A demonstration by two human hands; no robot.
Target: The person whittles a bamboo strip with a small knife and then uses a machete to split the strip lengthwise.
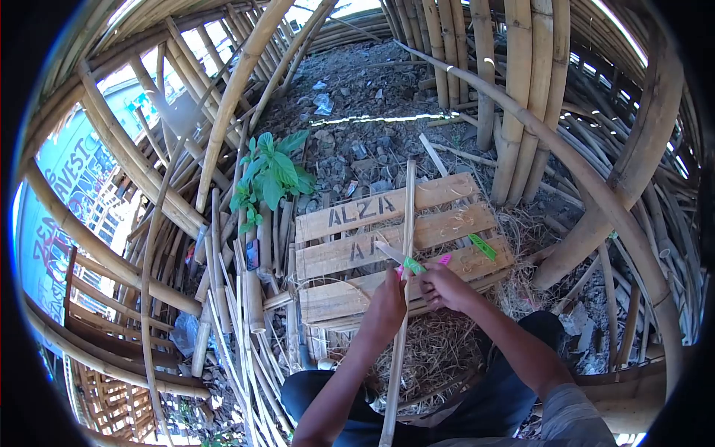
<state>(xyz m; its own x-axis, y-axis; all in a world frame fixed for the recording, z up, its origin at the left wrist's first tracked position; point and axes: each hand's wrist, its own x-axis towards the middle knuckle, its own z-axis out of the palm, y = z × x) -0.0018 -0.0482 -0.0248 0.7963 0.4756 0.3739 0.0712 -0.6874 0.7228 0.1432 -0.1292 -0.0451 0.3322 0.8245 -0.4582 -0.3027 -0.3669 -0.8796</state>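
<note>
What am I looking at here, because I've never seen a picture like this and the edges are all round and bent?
There's no machine here: it's a person working with two bare hands. The one picture comes from a camera worn on their head, facing forward and down; the view is curved, with dark corners.

The left hand grips a long pale strip, probably bamboo. The right hand holds what looks like a knife with a green handle, its blade by the strip. Beyond the hands is a slatted wooden crate with black lettering. On it lie a bright green piece and some thin shavings. A pink bit near the fingers is too small to identify.
</note>
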